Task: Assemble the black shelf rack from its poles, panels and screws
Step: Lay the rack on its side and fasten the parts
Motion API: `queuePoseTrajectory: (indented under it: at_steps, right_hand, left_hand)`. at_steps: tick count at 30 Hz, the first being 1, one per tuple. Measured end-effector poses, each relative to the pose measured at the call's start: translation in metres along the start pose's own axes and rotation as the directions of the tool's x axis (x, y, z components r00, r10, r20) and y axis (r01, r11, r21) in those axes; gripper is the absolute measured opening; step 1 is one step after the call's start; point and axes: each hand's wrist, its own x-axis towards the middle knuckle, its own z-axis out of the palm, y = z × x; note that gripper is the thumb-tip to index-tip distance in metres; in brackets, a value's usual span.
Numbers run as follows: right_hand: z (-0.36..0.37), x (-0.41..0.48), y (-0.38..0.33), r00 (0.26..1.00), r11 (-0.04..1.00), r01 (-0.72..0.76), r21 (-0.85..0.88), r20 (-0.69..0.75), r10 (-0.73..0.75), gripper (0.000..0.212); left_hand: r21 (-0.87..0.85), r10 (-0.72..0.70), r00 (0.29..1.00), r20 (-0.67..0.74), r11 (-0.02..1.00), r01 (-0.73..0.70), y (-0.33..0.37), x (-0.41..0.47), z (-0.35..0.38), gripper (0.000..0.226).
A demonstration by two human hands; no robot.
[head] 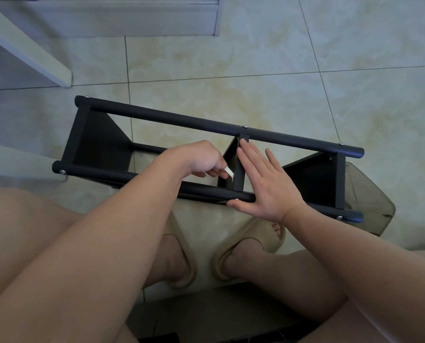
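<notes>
Rack [100,142] on side, centre frame: stiff, probably light, poles [181,121] slick. My right hand [270,186] flat, fingers [253,159] straight, bracing middle panel [238,178]; left hand [201,157] pinches small white strip [229,172]. I'd lift by poles.

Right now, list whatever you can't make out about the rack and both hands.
Head view only:
- White piece: too small and half covered by fingers of the left hand; tool or tag, cannot tell.
- Near pole: its middle is hidden by the left forearm and the right hand.
- Dark surface behind the feet: cut off by the bottom edge.
</notes>
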Motion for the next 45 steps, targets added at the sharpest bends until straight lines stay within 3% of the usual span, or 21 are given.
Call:
queuePoseTrajectory:
  at_steps: [17, 26, 32, 39, 41, 45]
  right_hand:
    - [0.000, 0.000, 0.000, 1.000, 1.000, -0.005, 0.003, 0.006, 0.005, 0.109]
    - [0.000, 0.000, 0.000, 1.000, 1.000, -0.003, 0.017, -0.001, 0.003, 0.109]
    - [0.000, 0.000, -0.001, 1.000, 1.000, -0.005, 0.008, 0.005, 0.005, 0.109]
    - [0.000, 0.000, 0.000, 1.000, 1.000, -0.006, 0.007, 0.016, 0.006, 0.109]
    - [0.000, 0.000, 0.000, 1.000, 1.000, -0.009, 0.006, 0.021, 0.009, 0.109]
    - [0.001, 0.000, 0.000, 1.000, 1.000, -0.007, 0.006, 0.015, 0.007, 0.109]
  left_hand:
    - [0.175, 0.001, 0.992, 0.127, 0.984, -0.023, -0.009, -0.004, -0.009, 0.020]
    - [0.382, 0.010, 0.990, 0.143, 0.922, -0.065, -0.004, -0.005, -0.003, 0.016]
    - [0.252, 0.021, 0.998, 0.056, 0.967, -0.035, -0.006, -0.002, -0.009, 0.012]
    - [0.274, 0.073, 0.996, -0.046, 0.960, -0.057, -0.006, 0.000, -0.007, 0.019]
    - [0.194, 0.076, 0.995, -0.060, 0.979, -0.063, -0.005, 0.002, -0.006, 0.021]
    - [-0.133, 0.066, 0.997, -0.049, 0.989, -0.072, -0.006, 0.004, 0.002, 0.011]
